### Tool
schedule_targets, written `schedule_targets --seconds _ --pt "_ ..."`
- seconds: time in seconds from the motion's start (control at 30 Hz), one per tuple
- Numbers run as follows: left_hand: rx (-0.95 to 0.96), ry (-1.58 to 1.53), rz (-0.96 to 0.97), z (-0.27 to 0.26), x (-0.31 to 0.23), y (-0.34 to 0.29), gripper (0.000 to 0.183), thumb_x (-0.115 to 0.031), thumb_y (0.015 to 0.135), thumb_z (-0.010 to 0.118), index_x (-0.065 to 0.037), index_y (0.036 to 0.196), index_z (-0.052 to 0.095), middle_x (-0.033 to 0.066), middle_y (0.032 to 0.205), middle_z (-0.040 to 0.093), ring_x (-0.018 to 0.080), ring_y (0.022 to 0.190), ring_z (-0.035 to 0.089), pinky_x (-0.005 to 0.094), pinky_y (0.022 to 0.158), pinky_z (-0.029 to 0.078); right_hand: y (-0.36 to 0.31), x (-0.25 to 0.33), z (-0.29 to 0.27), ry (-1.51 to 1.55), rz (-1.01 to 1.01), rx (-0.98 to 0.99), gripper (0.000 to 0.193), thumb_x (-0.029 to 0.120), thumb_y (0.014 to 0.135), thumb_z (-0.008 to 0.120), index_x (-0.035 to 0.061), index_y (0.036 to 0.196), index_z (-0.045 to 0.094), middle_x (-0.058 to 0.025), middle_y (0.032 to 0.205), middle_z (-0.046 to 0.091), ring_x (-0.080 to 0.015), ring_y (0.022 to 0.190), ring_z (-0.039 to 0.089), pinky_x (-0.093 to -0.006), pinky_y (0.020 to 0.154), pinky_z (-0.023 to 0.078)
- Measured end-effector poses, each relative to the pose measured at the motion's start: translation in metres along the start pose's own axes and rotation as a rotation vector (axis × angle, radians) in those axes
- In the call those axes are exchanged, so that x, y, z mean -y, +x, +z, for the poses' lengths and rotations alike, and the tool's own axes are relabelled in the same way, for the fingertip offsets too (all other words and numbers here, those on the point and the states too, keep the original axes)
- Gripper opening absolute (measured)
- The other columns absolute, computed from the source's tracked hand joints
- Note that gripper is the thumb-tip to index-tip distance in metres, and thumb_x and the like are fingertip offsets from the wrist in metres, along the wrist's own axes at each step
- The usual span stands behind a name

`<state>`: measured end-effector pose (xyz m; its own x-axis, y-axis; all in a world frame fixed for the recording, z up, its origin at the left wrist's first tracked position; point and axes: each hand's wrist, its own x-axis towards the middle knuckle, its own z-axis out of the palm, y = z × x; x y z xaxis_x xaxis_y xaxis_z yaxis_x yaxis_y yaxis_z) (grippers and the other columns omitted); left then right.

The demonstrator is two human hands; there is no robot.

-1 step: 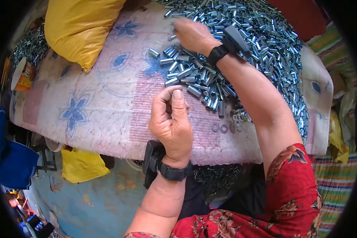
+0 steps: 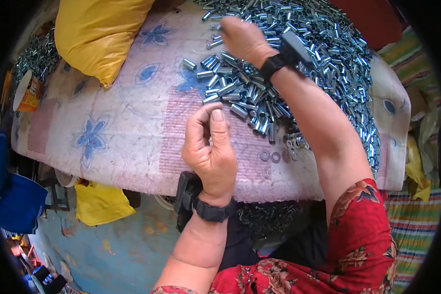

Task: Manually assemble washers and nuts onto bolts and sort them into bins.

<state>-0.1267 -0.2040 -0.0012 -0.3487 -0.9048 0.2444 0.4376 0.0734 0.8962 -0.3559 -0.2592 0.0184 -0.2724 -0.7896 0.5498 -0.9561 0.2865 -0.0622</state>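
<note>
A large pile of short, shiny metal sleeves [image 2: 323, 63] covers the far right of a cloth-topped table [image 2: 122, 142]. My right hand [image 2: 245, 40] reaches over the pile's upper left edge, palm down, its fingers curled together; whatever they grip is hidden behind the hand. Near the pile's front edge, my left hand [image 2: 211, 152] is held thumb up with the fingers bent in. What lies inside that closed hand cannot be made out. Several flat washers [image 2: 275, 157] lie on the cloth to the right of my left hand, beside a small heap of rings [image 2: 297, 142] partly next to my right forearm.
A full yellow sack [image 2: 100, 39] stands at the far left. Beyond it are another heap of metal parts [image 2: 38, 56] and a paper cup [image 2: 28, 93]. Below the table's front edge sit dark small parts [image 2: 267, 218], a yellow cloth [image 2: 103, 203] and a blue one [image 2: 19, 203].
My right hand has shifted slightly right along the pile's edge. The left hand stays in nearly the same place, its fingers still bent.
</note>
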Motion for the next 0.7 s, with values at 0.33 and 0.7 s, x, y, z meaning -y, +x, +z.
schedule_targets --seconds 0.33,0.7 --pt "-0.035 0.249 0.246 -0.007 0.01 0.026 0.02 -0.005 0.086 0.052 0.001 0.103 0.058 0.01 0.095 0.059 0.0183 0.089 0.056 0.0281 0.077 0.044 -0.161 0.013 -0.185 1.049 0.666 -0.124 0.015 0.017 0.085 0.046 0.0033 0.081 0.051 -0.005 0.061 0.053 -0.0085 0.046 0.045 -0.0203 0.041 0.033" --pt "0.837 1.463 0.539 -0.025 0.061 0.169 0.024 -0.009 0.078 0.045 -0.008 0.092 0.064 0.0165 0.1 0.06 0.0327 0.092 0.057 0.0412 0.078 0.046 -0.358 0.049 -0.233 1.173 1.152 -0.186 0.018 0.014 0.087 0.055 0.0061 0.101 0.048 0.0023 0.059 0.048 -0.0029 0.045 0.038 -0.0163 0.039 0.027"
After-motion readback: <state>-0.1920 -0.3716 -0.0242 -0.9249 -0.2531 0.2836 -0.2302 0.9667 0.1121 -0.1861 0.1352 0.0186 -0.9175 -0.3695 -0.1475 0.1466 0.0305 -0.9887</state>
